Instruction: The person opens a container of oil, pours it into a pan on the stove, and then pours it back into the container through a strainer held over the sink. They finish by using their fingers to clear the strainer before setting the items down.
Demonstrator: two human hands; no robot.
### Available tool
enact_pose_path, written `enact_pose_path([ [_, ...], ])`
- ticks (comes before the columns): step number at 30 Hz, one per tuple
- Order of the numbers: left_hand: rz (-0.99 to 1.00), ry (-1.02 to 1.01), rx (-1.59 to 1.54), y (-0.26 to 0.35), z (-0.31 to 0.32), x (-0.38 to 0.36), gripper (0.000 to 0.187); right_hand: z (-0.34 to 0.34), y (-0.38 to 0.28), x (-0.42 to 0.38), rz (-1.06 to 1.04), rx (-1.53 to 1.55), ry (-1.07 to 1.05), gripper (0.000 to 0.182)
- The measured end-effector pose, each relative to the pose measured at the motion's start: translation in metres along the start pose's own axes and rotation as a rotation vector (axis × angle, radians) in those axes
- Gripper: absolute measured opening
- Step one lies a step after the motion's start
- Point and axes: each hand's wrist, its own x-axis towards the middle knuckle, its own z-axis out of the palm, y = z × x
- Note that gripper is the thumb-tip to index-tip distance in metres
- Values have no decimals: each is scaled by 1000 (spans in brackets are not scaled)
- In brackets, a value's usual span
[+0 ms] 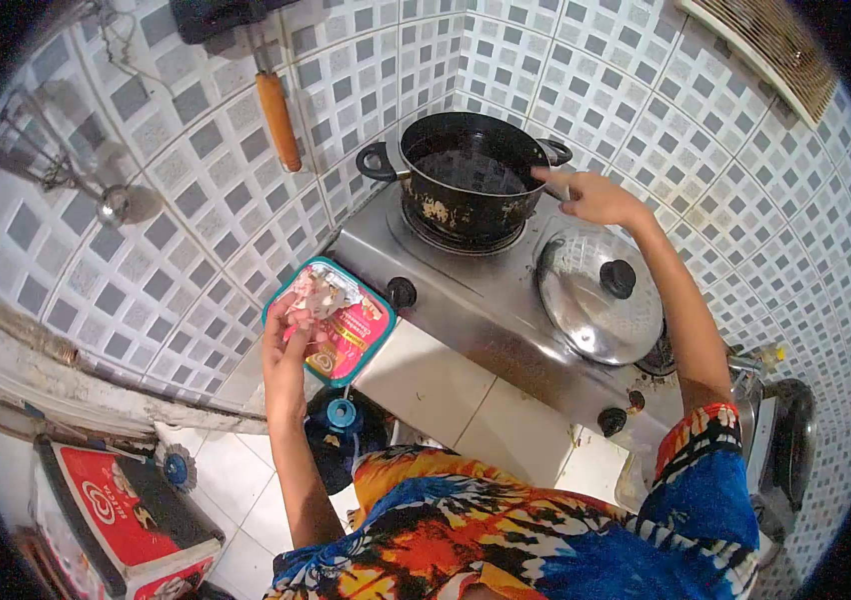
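A black pot with worn patches on its side stands on the left burner of a steel stove. Its lid is off and the inside looks dark. My right hand is at the pot's right rim, fingers bent toward the right handle; whether it grips anything there is unclear. Below that arm, a shiny domed lid with a black knob lies over the right burner. My left hand is over a pink tub lid with a teal rim, its fingers bent round something small and pale that I cannot make out.
Two stove knobs face the counter edge. An orange-handled utensil and a ladle hang on the tiled wall. A red box stands low at the left. A dish rack is at the right.
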Motion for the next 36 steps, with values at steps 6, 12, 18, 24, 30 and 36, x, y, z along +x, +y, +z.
enact_pose_path([
  [6,-12,62,66,0,-20,-29,47,18,19,2,-40,-155,64,69],
  [12,-58,130,81,0,-42,-58,46,14,-2,-6,94,-360,104,60],
  [18,-76,181,63,-12,-63,-87,44,28,-40,-46,32,-116,487,36],
  [24,-210,206,26,-46,-74,-108,41,132,-90,-115,132,544,267,23],
  [30,-275,34,-15,-64,-62,-101,46,234,-122,-164,193,834,37,21],
  [36,-372,-22,-8,-89,-44,-71,60,246,-157,-142,-58,585,250,19],
])
